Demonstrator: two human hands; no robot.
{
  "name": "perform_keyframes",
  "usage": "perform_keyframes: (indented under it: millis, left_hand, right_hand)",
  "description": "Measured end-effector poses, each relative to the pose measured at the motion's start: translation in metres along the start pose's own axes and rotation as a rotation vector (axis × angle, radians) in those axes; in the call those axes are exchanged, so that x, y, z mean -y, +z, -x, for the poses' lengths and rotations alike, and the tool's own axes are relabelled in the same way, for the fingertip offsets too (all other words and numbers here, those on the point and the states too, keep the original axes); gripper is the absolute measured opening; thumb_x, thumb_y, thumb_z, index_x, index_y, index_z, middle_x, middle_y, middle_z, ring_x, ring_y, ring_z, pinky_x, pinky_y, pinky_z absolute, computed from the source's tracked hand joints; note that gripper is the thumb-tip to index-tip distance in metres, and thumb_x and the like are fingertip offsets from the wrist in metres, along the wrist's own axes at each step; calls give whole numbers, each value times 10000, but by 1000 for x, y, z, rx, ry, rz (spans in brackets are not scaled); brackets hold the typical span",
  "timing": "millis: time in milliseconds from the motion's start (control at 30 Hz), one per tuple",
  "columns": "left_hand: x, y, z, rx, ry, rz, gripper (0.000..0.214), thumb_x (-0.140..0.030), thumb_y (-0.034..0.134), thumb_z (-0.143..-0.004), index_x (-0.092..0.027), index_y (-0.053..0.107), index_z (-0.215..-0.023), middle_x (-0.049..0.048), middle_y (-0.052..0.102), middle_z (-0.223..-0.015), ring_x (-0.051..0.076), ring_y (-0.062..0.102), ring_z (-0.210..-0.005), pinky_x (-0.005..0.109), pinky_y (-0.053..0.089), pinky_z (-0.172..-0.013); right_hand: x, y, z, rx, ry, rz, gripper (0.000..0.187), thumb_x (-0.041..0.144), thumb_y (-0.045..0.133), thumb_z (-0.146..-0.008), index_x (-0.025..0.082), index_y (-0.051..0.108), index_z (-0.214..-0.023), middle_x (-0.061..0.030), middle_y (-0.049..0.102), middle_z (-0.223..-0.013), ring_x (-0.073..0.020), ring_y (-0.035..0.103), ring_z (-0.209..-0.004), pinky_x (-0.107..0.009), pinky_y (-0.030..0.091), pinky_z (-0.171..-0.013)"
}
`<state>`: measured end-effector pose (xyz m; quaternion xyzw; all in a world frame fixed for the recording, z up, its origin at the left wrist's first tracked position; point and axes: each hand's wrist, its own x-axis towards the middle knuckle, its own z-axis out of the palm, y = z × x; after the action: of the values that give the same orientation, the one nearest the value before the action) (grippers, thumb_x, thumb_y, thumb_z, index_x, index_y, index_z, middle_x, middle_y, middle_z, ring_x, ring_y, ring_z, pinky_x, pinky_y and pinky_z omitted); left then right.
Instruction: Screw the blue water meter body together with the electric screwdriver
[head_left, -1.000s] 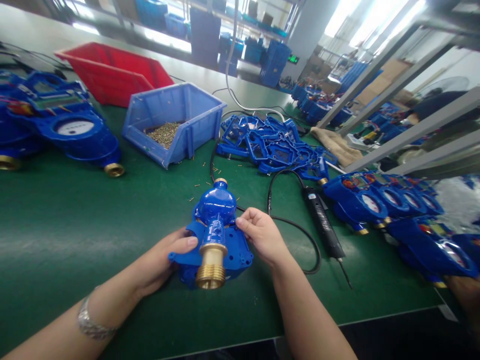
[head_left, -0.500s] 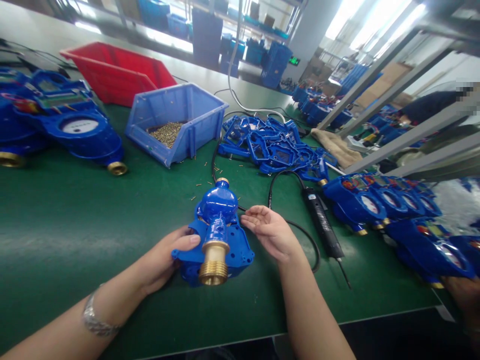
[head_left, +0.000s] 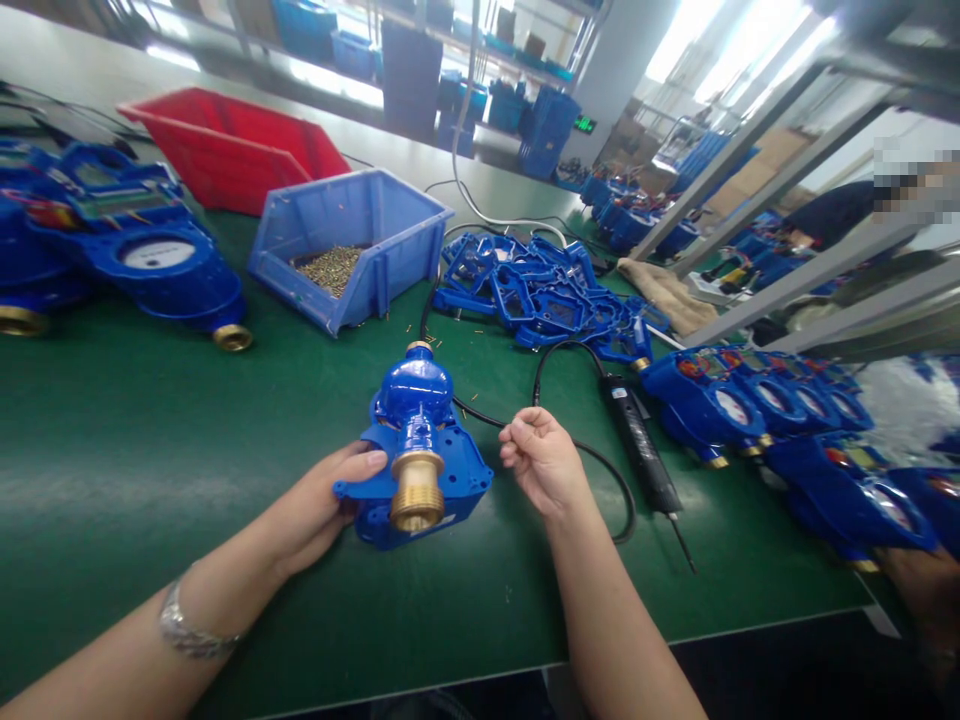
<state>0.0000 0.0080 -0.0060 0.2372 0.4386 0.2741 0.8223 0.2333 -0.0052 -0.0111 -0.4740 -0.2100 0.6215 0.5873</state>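
Bench: green matte mat, factory shelving at 12 o'clock.
Bin: blue plastic, brass screws inside, at 11 o'clock.
Meter: glossy blue casting, threaded brass end, at centre.
Left hand: clasped round meter's flank.
Right hand: curled loosely, empty, at 3 o'clock of meter.

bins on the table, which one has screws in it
The blue bin holds the small brass screws; the red bin behind it shows none.
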Motion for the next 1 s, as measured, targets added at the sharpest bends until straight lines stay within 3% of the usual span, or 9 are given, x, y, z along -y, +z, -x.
perform_keyframes:
  millis: [133,333,467,667,767,1000]
  left_hand:
    - [0,-1,-1,22,3,18,340,-352,746,-672,-168,661,-945,26,729,-913,170,667,-817,246,545,-770]
    - [0,-2,-1,10,-9,-26,398,-349,708,-701,-149,652,-1041,69,721,-987,215,669,-882,285,534,-781]
    - [0,-3,-1,41,-8,-30,428,-375,711,-697,-149,648,-1055,76,717,-1018,218,669,-903,289,531,-809]
    - [-1,0,0,75,-11,1,364,-339,687,-732,-156,650,-1045,58,724,-1001,197,676,-888,272,539,-793]
    - [-1,1,0,92,-8,18,352,-321,678,-738,-144,657,-1041,74,724,-999,208,679,-882,277,539,-784]
    - [-1,-2,-1,68,-7,-23,394,-371,701,-702,-156,666,-1031,62,729,-955,215,671,-895,283,529,-796]
  right_hand:
    - [7,2,4,12,9,40,412,141,899,-428,131,609,-719,-48,700,-744,-137,680,-672,-155,570,-581]
    - [23,6,12,24,-64,63,362,205,883,-515,139,627,-762,-66,699,-742,-150,677,-639,-147,539,-479]
    - [32,10,21,42,-115,69,371,116,868,-521,146,643,-814,-57,703,-838,-153,686,-781,-172,581,-652]
    - [32,16,37,109,-20,56,366,128,876,-503,159,617,-760,-51,702,-733,-182,689,-671,-165,538,-458]
    - [26,15,40,85,-8,25,388,141,877,-514,169,601,-785,-37,705,-749,-175,689,-676,-148,524,-441]
    - [7,4,32,-78,-116,53,378,185,852,-524,163,568,-772,-20,687,-758,-121,671,-668,-165,569,-596]
